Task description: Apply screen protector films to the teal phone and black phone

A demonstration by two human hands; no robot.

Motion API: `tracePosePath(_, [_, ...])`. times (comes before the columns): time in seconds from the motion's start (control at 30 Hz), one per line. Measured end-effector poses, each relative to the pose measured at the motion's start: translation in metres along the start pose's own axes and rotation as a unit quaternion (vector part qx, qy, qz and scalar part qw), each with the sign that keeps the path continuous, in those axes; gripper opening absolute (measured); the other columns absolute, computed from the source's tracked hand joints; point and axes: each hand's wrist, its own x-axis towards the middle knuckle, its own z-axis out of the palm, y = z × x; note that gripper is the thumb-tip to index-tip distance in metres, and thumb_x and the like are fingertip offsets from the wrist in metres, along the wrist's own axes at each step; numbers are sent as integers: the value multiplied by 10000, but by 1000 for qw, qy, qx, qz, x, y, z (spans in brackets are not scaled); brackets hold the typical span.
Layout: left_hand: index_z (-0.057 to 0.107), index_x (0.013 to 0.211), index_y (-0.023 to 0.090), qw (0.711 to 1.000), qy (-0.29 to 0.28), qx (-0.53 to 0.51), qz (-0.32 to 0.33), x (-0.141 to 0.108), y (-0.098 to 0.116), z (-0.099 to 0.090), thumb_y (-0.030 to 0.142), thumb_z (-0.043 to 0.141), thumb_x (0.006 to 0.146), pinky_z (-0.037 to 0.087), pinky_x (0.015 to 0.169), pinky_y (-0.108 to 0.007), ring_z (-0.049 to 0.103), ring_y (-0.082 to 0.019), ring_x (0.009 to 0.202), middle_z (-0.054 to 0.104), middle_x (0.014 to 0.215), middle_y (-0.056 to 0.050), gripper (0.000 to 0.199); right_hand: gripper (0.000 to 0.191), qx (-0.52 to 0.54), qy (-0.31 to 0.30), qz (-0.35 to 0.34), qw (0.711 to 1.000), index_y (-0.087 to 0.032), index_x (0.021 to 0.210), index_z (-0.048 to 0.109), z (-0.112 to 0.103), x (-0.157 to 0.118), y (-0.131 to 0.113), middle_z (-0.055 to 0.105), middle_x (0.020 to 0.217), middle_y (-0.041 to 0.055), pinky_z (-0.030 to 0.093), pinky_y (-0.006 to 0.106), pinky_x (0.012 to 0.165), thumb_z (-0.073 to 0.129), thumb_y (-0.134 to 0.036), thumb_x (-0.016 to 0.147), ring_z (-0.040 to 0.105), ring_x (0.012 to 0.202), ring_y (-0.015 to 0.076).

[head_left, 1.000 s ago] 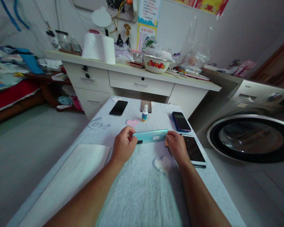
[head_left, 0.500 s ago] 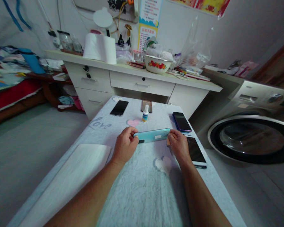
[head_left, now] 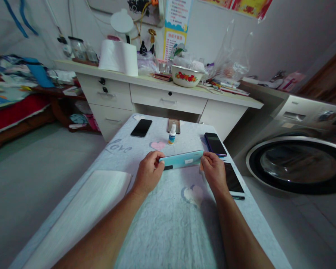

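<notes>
Between my two hands is a light-blue phone (head_left: 180,160), held sideways above the table with its back toward me. A dark patch and a small white label show on that back. My left hand (head_left: 150,170) pinches its left end, and my right hand (head_left: 213,170) grips the right end. Just beyond the phone stands a small white spray bottle (head_left: 172,135) with a blue and yellow label. Partly behind my right wrist lies a tablet-like device (head_left: 234,181) with a dark screen.
On the table (head_left: 168,231) lie a black phone (head_left: 141,128), a dark purple-edged phone (head_left: 215,144), a brown phone case or phone (head_left: 174,125) and a pale folded cloth or paper (head_left: 84,209). A white desk (head_left: 168,98) stands behind; a washing machine (head_left: 299,149) is at right.
The right end of the light-blue phone has shifted slightly right and up with my right hand, so it tilts a little more. My left hand has barely moved.
</notes>
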Motion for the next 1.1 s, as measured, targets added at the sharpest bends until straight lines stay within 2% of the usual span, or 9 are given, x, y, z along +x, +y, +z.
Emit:
tracePosePath(0.23, [593, 897, 188, 1000, 3, -1, -3, -1, -4, 1, 197, 503, 809, 414, 595, -213, 548, -112, 656, 589, 770, 13, 126, 273, -26, 9, -41, 999, -153, 954, 653, -2, -2, -4, 707, 911, 97, 522, 349, 763, 581, -372, 807, 667, 824, 223])
tracePosePath(0.6, [631, 940, 199, 1000, 2, 19, -5, 0, -6, 3, 210, 535, 820, 440, 629, -215, 602, -115, 682, 652, 782, 15, 154, 168, -129, 69, -188, 971, -188, 954, 650, -9, -9, -29, 588, 872, 29, 470, 299, 744, 510, -256, 889, 595, 803, 168])
tracePosePath(1.1, [689, 932, 218, 1000, -6, 9, -17, 0, -8, 7, 259, 582, 814, 481, 666, -231, 664, -139, 696, 729, 787, 6, 164, 172, -178, 115, -280, 936, -190, 1012, 657, -9, -9, -45, 560, 877, 32, 484, 300, 726, 521, -199, 907, 589, 783, 161])
